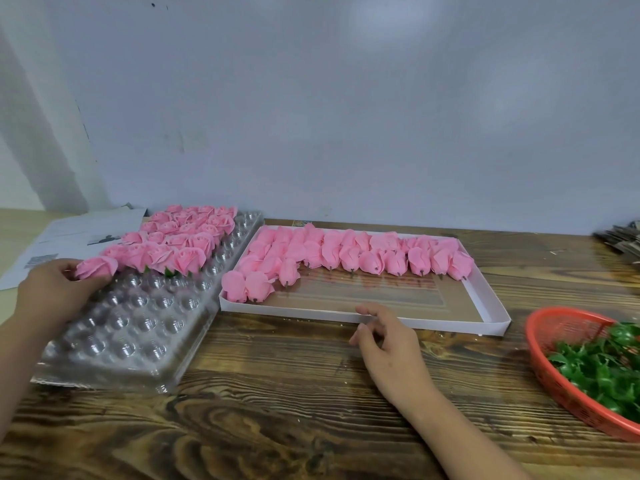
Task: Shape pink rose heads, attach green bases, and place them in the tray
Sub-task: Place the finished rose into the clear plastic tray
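My left hand (55, 292) holds a finished pink rose head (96, 267) at the left edge of the clear plastic cup tray (138, 327). Several shaped roses with green bases (180, 244) fill the tray's far rows. A shallow white box (429, 322) holds several unshaped pink rose heads (346, 258) lying on their sides. My right hand (388, 344) hovers over the wooden table just in front of the box's near rim, fingers loosely bent and holding nothing. A red basket (554, 368) at the right holds green bases (602, 372).
Printed papers (69, 237) lie at the back left behind the cup tray. A grey stack of cards (620, 237) sits at the far right edge. A pale wall stands right behind the wooden table (277, 410).
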Demonstrator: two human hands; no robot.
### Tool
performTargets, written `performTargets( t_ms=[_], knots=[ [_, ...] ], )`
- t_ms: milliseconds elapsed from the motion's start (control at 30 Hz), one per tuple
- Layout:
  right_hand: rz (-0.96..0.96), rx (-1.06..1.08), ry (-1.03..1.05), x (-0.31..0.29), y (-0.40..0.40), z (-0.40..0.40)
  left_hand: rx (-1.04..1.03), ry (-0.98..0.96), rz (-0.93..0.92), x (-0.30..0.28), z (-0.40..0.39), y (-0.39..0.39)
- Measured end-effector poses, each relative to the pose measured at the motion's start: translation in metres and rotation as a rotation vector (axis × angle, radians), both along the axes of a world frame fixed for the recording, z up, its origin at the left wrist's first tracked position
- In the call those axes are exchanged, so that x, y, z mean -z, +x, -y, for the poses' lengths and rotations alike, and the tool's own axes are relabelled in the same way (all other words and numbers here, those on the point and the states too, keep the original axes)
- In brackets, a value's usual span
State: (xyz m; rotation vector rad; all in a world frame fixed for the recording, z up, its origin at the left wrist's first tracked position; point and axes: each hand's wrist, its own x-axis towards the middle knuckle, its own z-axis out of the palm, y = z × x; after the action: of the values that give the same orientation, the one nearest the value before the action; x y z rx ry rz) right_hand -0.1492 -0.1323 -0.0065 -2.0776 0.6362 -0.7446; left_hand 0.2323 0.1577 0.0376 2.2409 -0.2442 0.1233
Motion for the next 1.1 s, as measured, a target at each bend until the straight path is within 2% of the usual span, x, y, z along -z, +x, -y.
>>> performTargets(
  t_ms=[233, 800, 1100],
  knots=[
    [0.008, 0.001, -0.004, 0.000, 0.000, 0.000, 0.033, 0.051, 0.048, -0.003, 0.012, -0.008],
    [0.015, 0.002, 0.001, -0.001, 0.000, 0.000, 0.065, 0.026, -0.082, 0.000, 0.008, 0.005],
    [0.015, 0.010, -0.016, 0.000, 0.001, 0.000, 0.004, 0.063, -0.117, 0.009, 0.003, 0.027]
  ],
)
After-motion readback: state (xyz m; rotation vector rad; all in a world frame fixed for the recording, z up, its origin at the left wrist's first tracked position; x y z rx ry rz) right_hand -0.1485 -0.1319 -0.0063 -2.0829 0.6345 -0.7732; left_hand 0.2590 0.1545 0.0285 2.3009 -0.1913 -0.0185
